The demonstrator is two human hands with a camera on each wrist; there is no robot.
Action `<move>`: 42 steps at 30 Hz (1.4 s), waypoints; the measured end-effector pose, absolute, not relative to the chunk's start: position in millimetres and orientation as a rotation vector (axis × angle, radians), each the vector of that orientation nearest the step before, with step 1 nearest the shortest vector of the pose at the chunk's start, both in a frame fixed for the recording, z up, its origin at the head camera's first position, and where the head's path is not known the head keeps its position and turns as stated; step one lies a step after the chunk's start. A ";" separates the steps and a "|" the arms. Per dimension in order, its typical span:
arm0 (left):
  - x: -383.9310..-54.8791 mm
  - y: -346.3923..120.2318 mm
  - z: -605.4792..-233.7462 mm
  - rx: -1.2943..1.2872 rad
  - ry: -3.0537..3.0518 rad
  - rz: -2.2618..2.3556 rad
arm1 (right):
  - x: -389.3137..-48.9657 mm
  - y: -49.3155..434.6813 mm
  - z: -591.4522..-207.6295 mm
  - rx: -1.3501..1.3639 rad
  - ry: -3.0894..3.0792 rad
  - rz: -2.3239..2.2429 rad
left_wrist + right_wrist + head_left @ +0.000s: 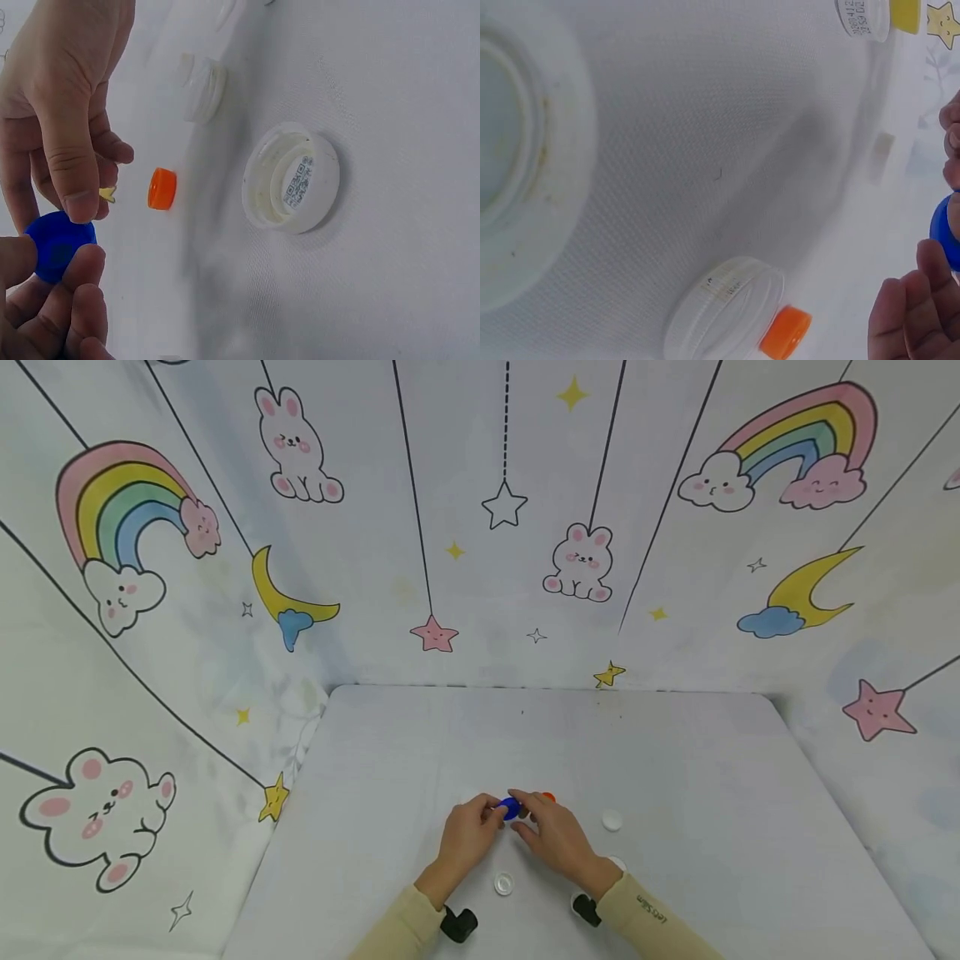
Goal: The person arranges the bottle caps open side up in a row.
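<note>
My left hand (pixel 468 835) pinches a blue bottle cap (pixel 511 808) between thumb and fingers, held above the white table. In the left wrist view the hollow side of the blue cap (pixel 56 244) shows. Close on its other side is my right hand (pixel 557 837); its index finger reaches the cap's upper edge. In the right wrist view, the right fingers (pixel 915 300) extend fairly straight beside the cap, and parts of it are hidden behind fingers. An orange cap (pixel 162 188) is on the far side of the right hand. A white cap with a printed code (pixel 296 180) lies hollow side up between the forearms.
A clear cap (pixel 724 311) lies right of the right hand, overlapping the orange one in the right wrist view. A large whitish cap (pixel 532 150) sits under the right wrist, partly hidden. Something yellow (pixel 905 15) shows at that view's upper edge. Printed fabric (pixel 465 527) backs the table.
</note>
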State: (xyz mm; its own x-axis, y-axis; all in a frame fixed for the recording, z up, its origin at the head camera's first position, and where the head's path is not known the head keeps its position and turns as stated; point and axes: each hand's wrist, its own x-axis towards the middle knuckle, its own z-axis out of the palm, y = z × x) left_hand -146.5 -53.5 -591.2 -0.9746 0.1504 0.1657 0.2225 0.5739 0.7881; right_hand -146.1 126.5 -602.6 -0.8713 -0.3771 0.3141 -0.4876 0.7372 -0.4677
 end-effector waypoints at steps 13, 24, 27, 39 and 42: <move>-150.0 -54.4 -589.9 -0.213 -2.715 -1.560 | -146.7 128.0 -603.9 0.788 -2.589 0.820; -149.0 -56.5 -589.5 -0.328 -2.679 -1.601 | -144.6 129.3 -601.0 0.796 -2.646 0.819; -148.3 -57.6 -589.3 -0.370 -2.702 -1.574 | -144.1 129.7 -599.5 0.792 -2.652 0.826; -147.5 -62.6 -594.3 -0.475 -2.757 -1.607 | -142.1 133.1 -599.6 0.750 -2.664 0.855; -147.2 -63.0 -593.3 -0.468 -2.764 -1.586 | -142.8 133.0 -599.0 0.761 -2.647 0.877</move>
